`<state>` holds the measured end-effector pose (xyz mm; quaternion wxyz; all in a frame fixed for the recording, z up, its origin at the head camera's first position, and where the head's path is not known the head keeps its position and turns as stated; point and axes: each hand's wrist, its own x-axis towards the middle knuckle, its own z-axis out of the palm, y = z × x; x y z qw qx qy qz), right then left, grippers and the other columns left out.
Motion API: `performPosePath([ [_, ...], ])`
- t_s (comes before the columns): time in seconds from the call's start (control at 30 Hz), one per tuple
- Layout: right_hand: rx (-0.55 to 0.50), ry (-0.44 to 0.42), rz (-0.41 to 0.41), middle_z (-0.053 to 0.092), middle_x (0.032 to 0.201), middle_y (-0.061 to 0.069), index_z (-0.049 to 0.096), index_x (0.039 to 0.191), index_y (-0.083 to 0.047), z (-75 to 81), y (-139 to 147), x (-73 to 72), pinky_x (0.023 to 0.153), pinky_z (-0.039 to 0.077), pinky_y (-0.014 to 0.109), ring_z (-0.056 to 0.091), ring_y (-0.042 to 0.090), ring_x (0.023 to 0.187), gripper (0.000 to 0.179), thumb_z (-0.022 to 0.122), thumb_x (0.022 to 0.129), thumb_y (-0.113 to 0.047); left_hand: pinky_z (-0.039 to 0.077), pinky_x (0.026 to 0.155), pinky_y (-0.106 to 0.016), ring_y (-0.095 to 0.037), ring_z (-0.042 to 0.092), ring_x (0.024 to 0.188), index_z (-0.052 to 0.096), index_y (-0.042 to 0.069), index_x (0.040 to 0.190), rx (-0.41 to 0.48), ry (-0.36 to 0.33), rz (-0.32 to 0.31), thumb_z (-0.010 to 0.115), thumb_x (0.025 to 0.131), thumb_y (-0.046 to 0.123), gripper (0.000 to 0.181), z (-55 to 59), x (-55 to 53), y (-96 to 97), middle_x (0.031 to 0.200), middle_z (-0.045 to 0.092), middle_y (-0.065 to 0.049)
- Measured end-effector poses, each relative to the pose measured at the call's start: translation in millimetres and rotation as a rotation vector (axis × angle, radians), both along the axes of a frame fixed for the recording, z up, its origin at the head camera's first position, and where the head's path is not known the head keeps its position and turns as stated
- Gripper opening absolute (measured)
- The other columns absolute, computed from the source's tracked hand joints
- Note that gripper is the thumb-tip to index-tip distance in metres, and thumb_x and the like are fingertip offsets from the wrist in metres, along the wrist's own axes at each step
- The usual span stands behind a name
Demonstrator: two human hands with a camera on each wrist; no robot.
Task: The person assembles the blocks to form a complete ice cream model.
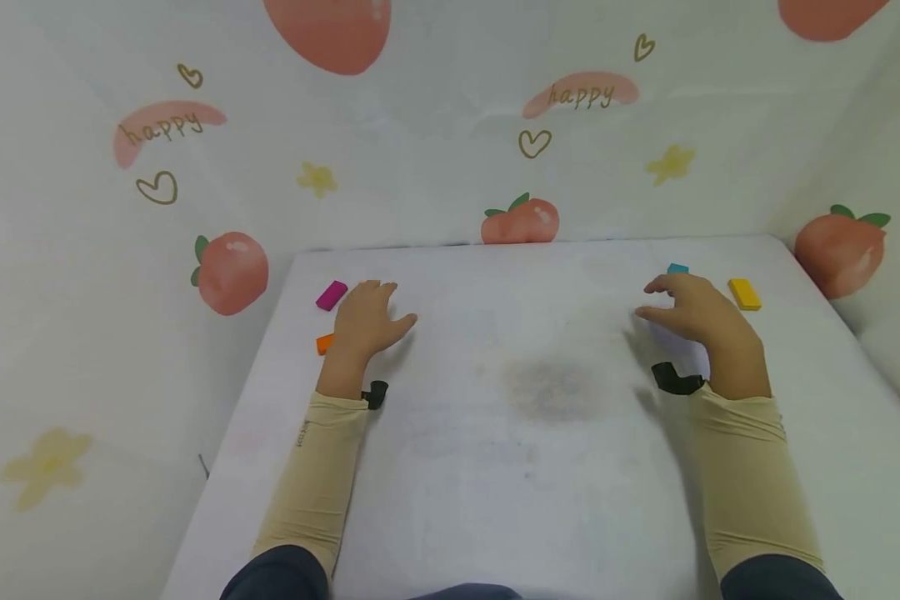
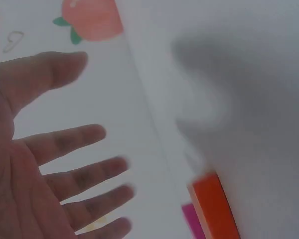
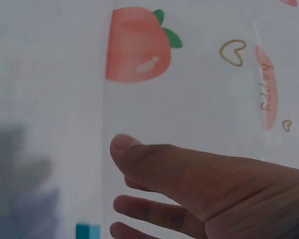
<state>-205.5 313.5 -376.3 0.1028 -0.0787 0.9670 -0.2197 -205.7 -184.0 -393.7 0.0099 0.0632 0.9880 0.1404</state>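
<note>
My left hand (image 1: 365, 321) hovers over the far left of the white table with its thumb and fingers spread, holding nothing. A magenta block (image 1: 332, 296) lies just left of its fingers. Beside the wrist, an orange block (image 1: 325, 343) is partly hidden by the hand; the left wrist view shows the orange block (image 2: 215, 206) overlapping the magenta one (image 2: 193, 219). Over the far right, my right hand (image 1: 693, 312) has relaxed, slightly bent fingers and nothing in its grasp. A blue block (image 1: 677, 268) peeks out beyond it, mostly hidden. To its right sits a yellow block (image 1: 745, 294).
The white table (image 1: 465, 500) carries a greyish smudge (image 1: 555, 387) near its middle. Behind and beside it hangs a white sheet (image 1: 420, 150) printed with peaches, hearts and flowers. Black wrist cameras are strapped by both hands.
</note>
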Motion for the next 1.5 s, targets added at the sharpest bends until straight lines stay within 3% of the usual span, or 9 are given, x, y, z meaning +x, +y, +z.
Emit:
performPosePath([
  [0.13, 0.025, -0.003, -0.032, 0.054, 0.140, 0.039, 0.059, 0.140, 0.007, -8.1, 20.8, 4.9, 0.103, 0.045, 0.072, 0.051, 0.056, 0.126, 0.049, 0.065, 0.104, -0.026, 0.058, 0.093, -0.058, -0.043, 0.062, 0.118, 0.061, 0.000, 0.145, 0.032, -0.034, 0.040, 0.063, 0.098, 0.035, 0.059, -4.6, 11.1, -22.2, 0.136, 0.061, -0.025],
  [0.3, 0.068, -0.026, -0.075, 0.053, 0.139, 0.039, 0.059, 0.139, 0.006, -16.3, 47.7, 12.6, 0.097, 0.047, 0.073, 0.050, 0.057, 0.124, 0.048, 0.063, 0.104, -0.026, 0.058, 0.076, -0.052, -0.039, 0.061, 0.098, 0.065, -0.002, 0.137, 0.033, -0.048, 0.062, 0.060, 0.093, 0.023, 0.050, -17.1, 21.9, -50.9, 0.122, 0.062, -0.025],
  [0.43, 0.072, -0.031, -0.102, 0.055, 0.137, 0.040, 0.058, 0.137, 0.008, -19.0, 67.7, 22.1, 0.097, 0.046, 0.074, 0.052, 0.058, 0.123, 0.047, 0.061, 0.103, -0.024, 0.058, 0.078, -0.053, -0.041, 0.061, 0.098, 0.066, -0.002, 0.133, -0.003, -0.070, 0.074, 0.061, 0.092, 0.013, 0.044, -22.7, 25.9, -65.6, 0.118, 0.064, -0.025],
  [0.63, 0.060, -0.124, -0.162, 0.054, 0.137, 0.040, 0.057, 0.136, 0.008, -25.3, 83.0, 31.6, 0.097, 0.046, 0.074, 0.049, 0.059, 0.124, 0.046, 0.060, 0.104, -0.025, 0.058, 0.089, -0.059, -0.043, 0.061, 0.106, 0.065, 0.001, 0.136, -0.039, -0.120, 0.101, 0.062, 0.095, 0.009, 0.042, -23.8, 28.5, -78.2, 0.123, 0.063, -0.024],
  [0.9, 0.044, -0.158, -0.199, 0.051, 0.138, 0.040, 0.056, 0.137, 0.009, -27.9, 90.7, 34.9, 0.093, 0.049, 0.071, 0.049, 0.058, 0.122, 0.048, 0.063, 0.104, -0.024, 0.056, 0.098, -0.062, -0.042, 0.060, 0.110, 0.062, 0.001, 0.141, -0.021, -0.180, 0.125, 0.061, 0.096, 0.004, 0.045, -18.4, 31.0, -83.8, 0.129, 0.064, -0.025],
  [1.13, 0.009, -0.153, -0.198, 0.057, 0.130, 0.040, 0.061, 0.130, 0.010, -27.2, 96.3, 36.2, 0.087, 0.052, 0.065, 0.054, 0.055, 0.115, 0.042, 0.069, 0.100, -0.018, 0.051, 0.107, -0.063, -0.041, 0.060, 0.116, 0.059, 0.001, 0.144, 0.005, -0.233, 0.136, 0.062, 0.097, 0.007, 0.048, -13.6, 33.3, -83.7, 0.135, 0.065, -0.025],
  [1.5, -0.005, -0.160, -0.216, 0.058, 0.128, 0.042, 0.063, 0.130, 0.011, -29.2, 98.4, 36.3, 0.093, 0.049, 0.070, 0.052, 0.057, 0.117, 0.041, 0.067, 0.100, -0.016, 0.054, 0.101, -0.059, -0.038, 0.061, 0.108, 0.064, 0.000, 0.135, 0.051, -0.242, 0.139, 0.063, 0.096, 0.010, 0.040, -10.3, 34.8, -82.3, 0.124, 0.068, -0.023],
])
